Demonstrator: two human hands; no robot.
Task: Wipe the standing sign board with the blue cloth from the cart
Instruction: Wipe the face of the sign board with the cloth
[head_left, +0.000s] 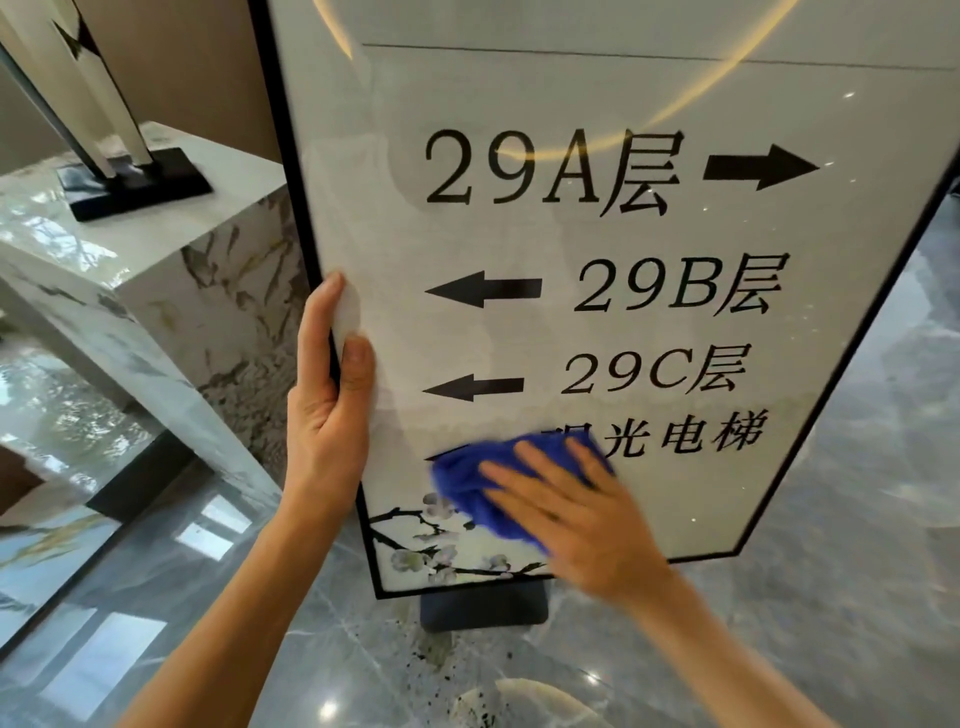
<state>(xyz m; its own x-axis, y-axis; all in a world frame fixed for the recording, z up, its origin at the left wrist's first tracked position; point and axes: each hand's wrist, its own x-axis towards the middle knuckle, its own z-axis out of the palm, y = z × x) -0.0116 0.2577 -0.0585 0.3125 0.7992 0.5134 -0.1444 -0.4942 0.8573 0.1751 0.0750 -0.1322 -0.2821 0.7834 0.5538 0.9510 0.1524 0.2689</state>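
Right hand (582, 525): fingers straight and spread, palm flat on the blue cloth (478, 478). The hand presses the bunched cloth against the lower part of the sign board (623, 322), over the start of the bottom line of text and just above the painted blossom branch in the lower left corner. The cloth shows at the fingertips and to the left of the hand.

Left hand (327, 400): grips the left edge of the sign board beside the 29C row. The thumb lies on the front face; the fingers are curled round the black frame to the back and are mostly hidden.

Sign board: upright, black frame, glossy pale face printed with 29A, 29B and 29C rows and black arrows. It stands on a dark base (483, 605) on the grey polished floor (831, 597).

Behind, to the left: a marble pedestal (156, 291) just beside the board, carrying a white ornament (93, 104) on a black plinth
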